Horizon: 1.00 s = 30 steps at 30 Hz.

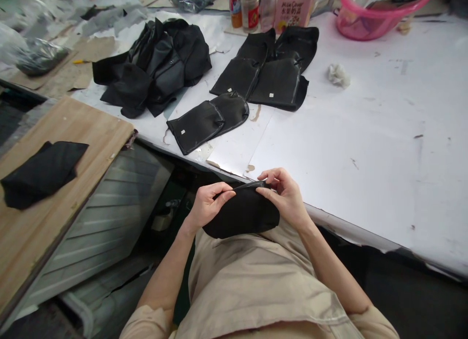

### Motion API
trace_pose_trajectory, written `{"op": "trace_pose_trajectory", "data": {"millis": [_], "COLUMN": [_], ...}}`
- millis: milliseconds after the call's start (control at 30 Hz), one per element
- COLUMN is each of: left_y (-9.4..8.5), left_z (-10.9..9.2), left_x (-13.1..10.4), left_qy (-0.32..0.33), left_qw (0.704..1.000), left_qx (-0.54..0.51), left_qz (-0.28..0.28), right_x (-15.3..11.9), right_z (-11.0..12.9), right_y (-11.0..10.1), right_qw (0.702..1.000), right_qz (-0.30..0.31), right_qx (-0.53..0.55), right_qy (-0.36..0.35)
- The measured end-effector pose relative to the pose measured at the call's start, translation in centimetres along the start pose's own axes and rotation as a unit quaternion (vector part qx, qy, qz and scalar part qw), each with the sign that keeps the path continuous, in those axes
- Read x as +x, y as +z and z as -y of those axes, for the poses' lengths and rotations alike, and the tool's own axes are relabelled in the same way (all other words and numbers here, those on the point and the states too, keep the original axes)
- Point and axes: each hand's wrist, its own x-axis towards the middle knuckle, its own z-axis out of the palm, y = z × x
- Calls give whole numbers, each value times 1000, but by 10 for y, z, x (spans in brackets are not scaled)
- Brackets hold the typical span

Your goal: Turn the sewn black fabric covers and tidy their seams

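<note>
Piece (243,214), one, black, soft, leather-like: upper edge held between both hands, body hanging over the lap, just before the near edge of the table (365,134). Left hand (208,205): narrow pinch, thumb and forefinger closed on the edge at its left part. Right hand (287,200): narrow pinch, thumb on the near face, fingers behind, near the edge's right end. Edge: raised between the hands, seemingly layered or folded; which, cannot tell. Handling, as judged: step in hand appears to be working along this edge; best done with both pinches close to the rim, layers flush, pull light and even, since a hard tug could stretch or skew so limp a material. Thumbs better kept flat, to spare the face creases. Pouches, black, flat, lying on the table beyond the left hand: a near overlapping pair (197,127), with a further overlapping group (274,80) behind; small pale tabs on some. Heap (157,68), black, crumpled, left of the group. Offcut (46,173), black, on the wooden board (98,129).
</note>
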Motion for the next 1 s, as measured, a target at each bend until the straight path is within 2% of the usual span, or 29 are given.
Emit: {"op": "trace_pose_trajectory", "data": {"millis": [133,267,600,800,900,1000], "left_y": [-3,-4,-12,-16,-9,5], "left_z": [2,4,5,3,-5,-14], "left_x": [-7,-12,-10,-9,-6,-2], "left_qy": [-29,-30,10,-10,-2,20], "left_qw": [999,999,998,997,995,996], "left_qx": [-16,-14,-2,26,66,79], "left_qz": [-4,-9,59,69,74,38], "right_x": [-4,-6,-6,-8,-9,-8], "right_z": [-7,-8,-5,-1,4,8], "right_y": [-6,-7,0,7,13,18], "right_qw": [999,998,998,997,995,992], "right_qz": [27,37,29,15,14,32], "right_qx": [-6,-15,-28,-61,-95,-120], "right_qy": [30,49,41,41,16,-28]}}
